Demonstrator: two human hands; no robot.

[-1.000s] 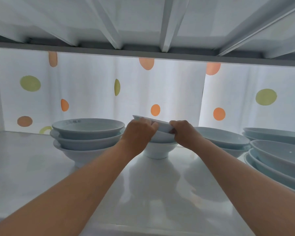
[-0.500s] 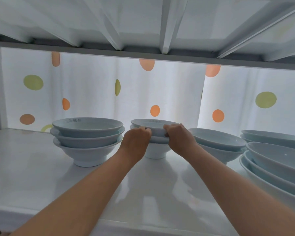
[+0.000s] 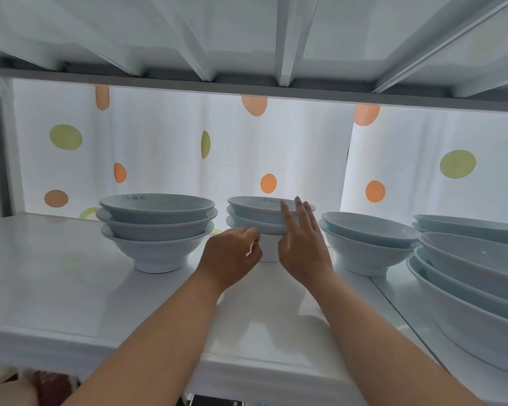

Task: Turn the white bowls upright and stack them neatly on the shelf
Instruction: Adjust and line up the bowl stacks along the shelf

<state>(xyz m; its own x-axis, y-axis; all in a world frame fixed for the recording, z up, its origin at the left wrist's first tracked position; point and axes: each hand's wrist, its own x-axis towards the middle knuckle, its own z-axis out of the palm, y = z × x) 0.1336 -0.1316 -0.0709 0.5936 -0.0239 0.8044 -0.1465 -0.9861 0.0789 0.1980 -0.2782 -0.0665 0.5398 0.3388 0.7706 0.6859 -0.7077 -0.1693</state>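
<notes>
Frame centre: middle bowl stack (image 3: 257,213) upright on shelf (image 3: 56,276). Left hand (image 3: 232,256) loosely curled, empty, just before it. Right hand (image 3: 301,244) fingers spread, beside rim. Shelf front edge bare below.

No legible text anywhere. Top bowl of left stack (image 3: 156,206), approx 10 o'clock, has faint grey marks on inner rim, too blurred to read. Dark item under the shelf (image 3: 214,401), approx 6 o'clock, shows a white character at its edge, cut off, unreadable.
</notes>
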